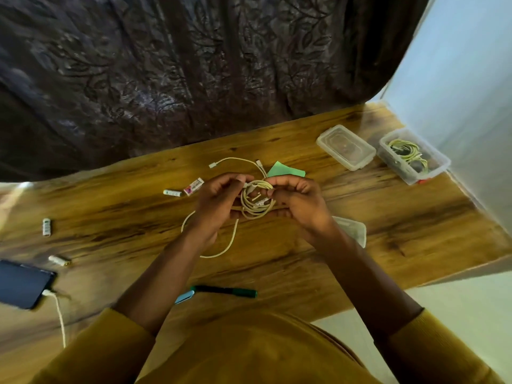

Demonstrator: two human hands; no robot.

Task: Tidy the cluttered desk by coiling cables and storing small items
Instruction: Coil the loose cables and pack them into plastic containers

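Both hands meet above the middle of the wooden desk point(318, 253): the left hand point(219, 203) and the right hand point(299, 200) each have curled fingers pinching opposite sides of a small coil of cream charging cable point(256, 200), held between them just over the desktop. The coil's plane faces up toward the head camera, and its loose tail point(231, 242) drops from the lower left of the coil, loops under the left wrist and lies on the desk toward the person, so the left hand is the nearer one to gather it, by my judgement. A second cable end with white plugs point(235, 161) lies on the desk just beyond the hands, beside a green paper scrap point(285, 170). The open clear container point(412, 155), already holding coiled cables, sits far right near the desk corner, well apart from the hands and on the right hand's side; its lid-like twin point(346, 146) lies just left of it. Batteries point(172, 192), a small pink-and-white box point(194, 186), a green marker point(225, 291) and a phone point(23, 284) on its charging lead remain scattered on the left.
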